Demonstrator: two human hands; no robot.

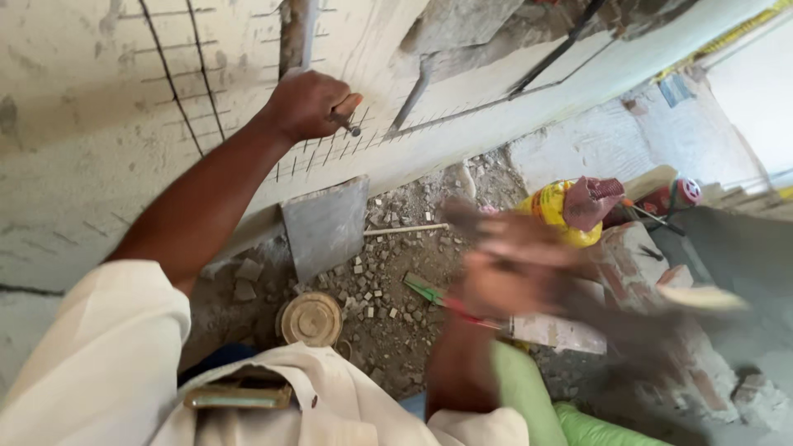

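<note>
The left hand (307, 105) is up against the wall (74, 124), fingers curled tight around a thin dark nail (347, 124) whose tip pokes out to the right of the fist and sits on the plaster. Around that tip the wall is scored with a grid of scratched lines (330, 151), and more dark lines run up the plaster above the forearm. The cream sleeve (99, 355) fills the lower left corner.

The right hand (512, 268) is a smear of motion across the middle of the view; it seems to grip a trowel (702, 299), pale blade out to the right, but how the fingers lie I cannot tell through the blur.

Down below, a grey tile (326, 225) leans against the foot of the wall. Just beneath it a round tin lid (311, 319) lies on the rubble-strewn floor (388, 272), with a red and green tool (434, 295) near it. Farther right sits a yellow sack (555, 208) beside stacked bricks (636, 256).
</note>
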